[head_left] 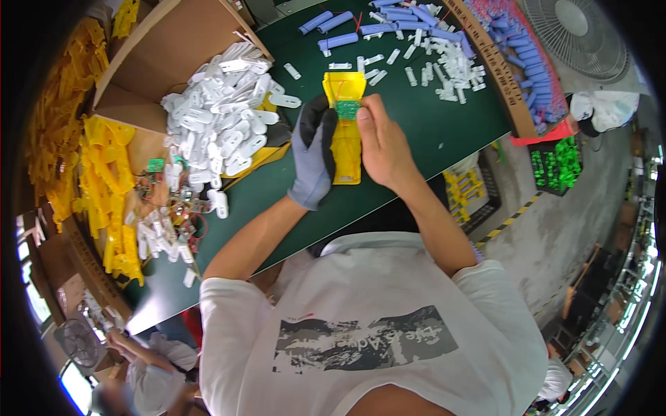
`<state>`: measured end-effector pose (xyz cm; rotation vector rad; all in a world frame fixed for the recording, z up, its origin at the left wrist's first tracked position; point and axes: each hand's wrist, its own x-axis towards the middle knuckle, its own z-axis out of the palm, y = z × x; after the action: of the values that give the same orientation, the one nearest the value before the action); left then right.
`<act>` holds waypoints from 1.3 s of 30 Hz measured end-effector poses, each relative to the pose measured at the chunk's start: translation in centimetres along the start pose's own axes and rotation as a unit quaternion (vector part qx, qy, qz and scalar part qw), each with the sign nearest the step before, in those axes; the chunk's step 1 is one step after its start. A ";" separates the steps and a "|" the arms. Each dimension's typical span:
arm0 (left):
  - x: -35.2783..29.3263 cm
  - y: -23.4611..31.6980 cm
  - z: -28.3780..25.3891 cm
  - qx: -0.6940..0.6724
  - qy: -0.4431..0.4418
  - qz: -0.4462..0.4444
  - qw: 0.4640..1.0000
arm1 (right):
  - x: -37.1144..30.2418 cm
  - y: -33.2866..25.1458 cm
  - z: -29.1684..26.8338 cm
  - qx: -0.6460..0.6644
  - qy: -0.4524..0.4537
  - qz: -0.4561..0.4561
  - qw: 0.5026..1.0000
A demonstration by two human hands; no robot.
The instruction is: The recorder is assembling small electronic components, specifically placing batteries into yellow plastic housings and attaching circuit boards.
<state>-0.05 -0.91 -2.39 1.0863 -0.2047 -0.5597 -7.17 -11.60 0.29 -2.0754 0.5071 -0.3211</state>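
A long yellow plastic shell (347, 158) is held up over the front part of the green table. My left hand (312, 154), in a grey glove with dark fingers, is closed around the shell's left side. Across the shell's upper part lies a small green circuit board (347, 109), with thin red wire above it. My bare right hand (383, 147) is closed at the board's right end, its thumb against the board and the shell's edge. The curled fingers behind the thumb are partly hidden.
White plastic covers (225, 104) spill from a cardboard box (156, 66) at left, beside piled yellow shells (104, 187). Blue cylindrical battery cells (338, 40) and small white parts (451, 66) lie at the far side. A carton of cells (531, 66) stands at right.
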 end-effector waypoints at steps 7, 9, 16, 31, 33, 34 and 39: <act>-0.3 0.4 -0.2 -0.009 0.000 0.015 1.000 | 0.1 -1.1 0.2 -0.050 -0.008 -0.004 0.999; -0.2 0.1 -0.1 0.016 0.003 0.031 0.999 | 0.5 -0.7 0.0 -0.044 -0.009 -0.015 0.999; -0.8 1.6 0.3 -0.058 -0.007 -0.025 0.998 | 4.7 1.0 -3.0 0.054 -0.093 -0.058 0.992; -0.4 0.4 0.2 -0.127 -0.043 -0.007 0.991 | 14.1 -0.3 -2.9 -0.330 -0.060 -0.247 0.909; -0.8 0.9 -0.3 -0.116 -0.035 0.001 0.993 | 11.3 -0.4 -3.5 -0.032 -0.004 -0.163 0.986; -0.2 0.4 -0.4 -0.109 -0.011 0.022 0.994 | 9.9 1.2 -3.7 0.106 0.053 -0.165 0.979; -0.4 1.5 -1.3 -0.092 -0.001 0.022 0.996 | 1.2 4.0 -1.6 0.406 0.136 -0.021 0.904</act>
<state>0.67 0.84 -1.68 0.9011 -0.1759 -0.5289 -7.63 -15.22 -2.24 -1.2318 0.3957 -0.7180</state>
